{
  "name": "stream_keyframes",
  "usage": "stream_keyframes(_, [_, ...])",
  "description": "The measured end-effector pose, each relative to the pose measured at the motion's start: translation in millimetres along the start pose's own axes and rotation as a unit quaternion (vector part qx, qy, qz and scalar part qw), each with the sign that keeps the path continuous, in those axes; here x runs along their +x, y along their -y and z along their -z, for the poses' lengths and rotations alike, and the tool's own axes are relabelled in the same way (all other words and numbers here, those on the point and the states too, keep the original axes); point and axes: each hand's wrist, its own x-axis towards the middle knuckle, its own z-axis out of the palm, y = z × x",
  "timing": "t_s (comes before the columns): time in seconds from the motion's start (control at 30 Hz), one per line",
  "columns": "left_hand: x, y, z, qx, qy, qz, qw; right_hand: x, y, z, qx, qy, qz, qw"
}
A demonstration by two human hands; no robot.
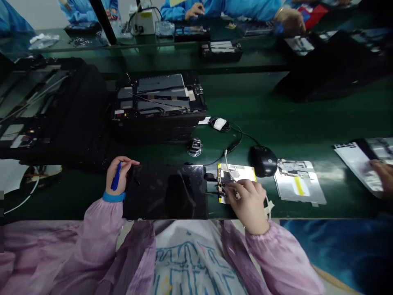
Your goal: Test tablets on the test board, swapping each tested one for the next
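Observation:
A dark, glossy screen panel (153,192) lies flat at the table's front edge. My left hand (117,175) is at its upper left corner, fingers curled, with a blue pen (116,177) held in it. Short black flex cables (211,177) run from the panel's right side to a white and yellow battery-like board (242,169). Over that board's lower part is my right hand (250,200), its thumb and fingertips pinched together at the connector end. What sits between those fingertips is too small to make out. A white cable (227,162) passes across the board.
Stacks of black device housings (159,119) stand behind and at left (61,110). A tally counter (195,146), a black mouse (263,160) and a silver plate (299,182) are nearby. Another person's hand (382,176) holds a white sheet at right. Co-workers in blue sit opposite.

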Motion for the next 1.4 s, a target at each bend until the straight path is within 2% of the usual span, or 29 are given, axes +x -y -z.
stream_keyframes(0.1, [-1.0,-3.3,-1.0,0.016,-0.001,0.001,1.000,-4.3,8.4,-8.1,0.078,-0.022,-0.023,0.996])
stream_keyframes(0.2, [-2.0,-3.0,-1.2,0.006,-0.002,-0.004,1.000,-0.2,12.5,-12.0,0.099,-0.028,-0.044,0.994])
stream_keyframes(0.47, [-6.8,-2.7,0.2,-0.003,0.010,-0.003,1.000,2.4,17.0,-12.5,0.081,0.004,-0.067,0.994])
stream_keyframes(0.87, [-13.4,-0.7,6.1,-0.027,0.053,-0.017,0.998,-5.8,20.5,-15.3,0.038,-0.031,-0.054,0.997])
stream_keyframes(1.03, [-16.1,-0.5,8.5,-0.061,0.066,-0.005,0.996,-8.2,24.8,-16.4,0.011,-0.052,-0.029,0.998])
stream_keyframes(1.13, [-17.4,0.8,10.1,-0.093,0.069,0.018,0.993,-9.2,26.4,-16.1,0.004,-0.044,-0.016,0.999])
stream_keyframes(1.3, [-22.1,-1.6,14.0,-0.123,0.071,0.069,0.987,-7.7,21.1,-6.2,0.090,-0.022,-0.095,0.991])
stream_keyframes(1.4, [-28.0,-7.5,15.0,-0.135,0.041,0.062,0.988,-2.0,26.5,6.9,0.128,-0.054,-0.106,0.985])
